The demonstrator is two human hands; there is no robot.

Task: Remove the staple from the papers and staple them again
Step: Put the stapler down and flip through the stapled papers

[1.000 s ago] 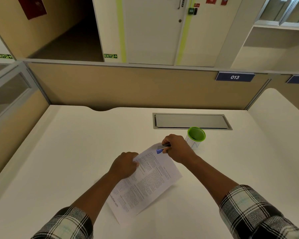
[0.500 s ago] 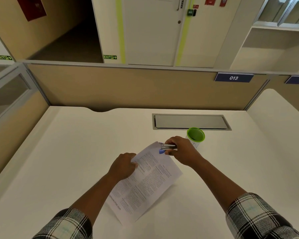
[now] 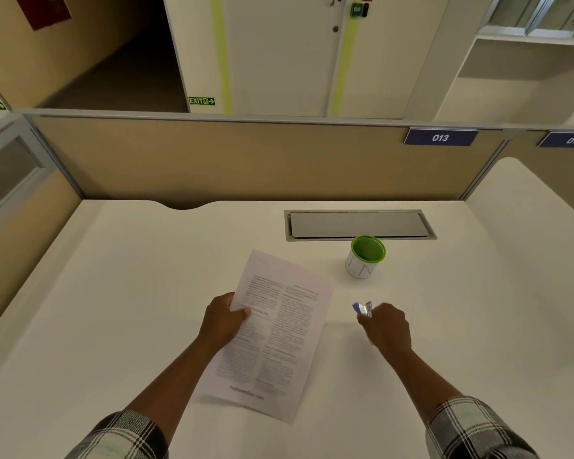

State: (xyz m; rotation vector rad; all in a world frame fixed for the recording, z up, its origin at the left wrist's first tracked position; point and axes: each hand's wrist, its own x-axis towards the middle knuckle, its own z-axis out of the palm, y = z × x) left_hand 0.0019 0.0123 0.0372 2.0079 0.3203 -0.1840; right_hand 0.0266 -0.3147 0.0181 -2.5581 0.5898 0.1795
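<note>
Two forearms in checked black-and-white sleeves reach out from six o'clock over the white desk [image 3: 113,293]. The left hand [image 3: 222,321] has its grip pinched on the left edge of the white printed papers [image 3: 275,336], thumb on top, holding the sheets slightly tilted toward one o'clock. At three o'clock of the papers, well apart from them, the right hand [image 3: 386,329] is clenched around a small blue-and-silver stapler [image 3: 362,308], whose nose points to eleven o'clock. Farther off, at twelve o'clock of that hand, stands a green-rimmed white cup [image 3: 365,256], just before a grey cable-tray lid [image 3: 358,224].
</note>
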